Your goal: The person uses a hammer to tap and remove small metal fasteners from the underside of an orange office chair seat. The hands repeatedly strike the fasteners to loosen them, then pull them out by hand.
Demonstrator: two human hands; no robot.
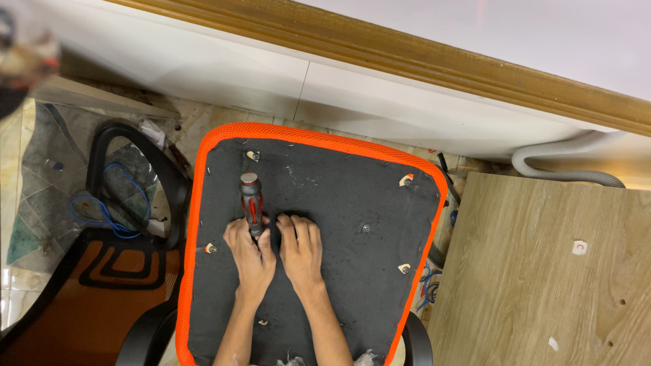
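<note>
Two hands press on the dark underside of an orange-rimmed chair seat (380,271): the left hand (249,254) is wrapped around a red-and-black screwdriver (251,203) standing upright, while the right hand (300,249) lies beside it, fingers loosely spread

Red-black-handled screwdriver (251,203) upright, on upturned orange-rimmed black chair seat (339,271)

white wall (203,68) | wooden trim (407,51) | patterned floor (41,176) | wood-grain board (542,271)
</note>
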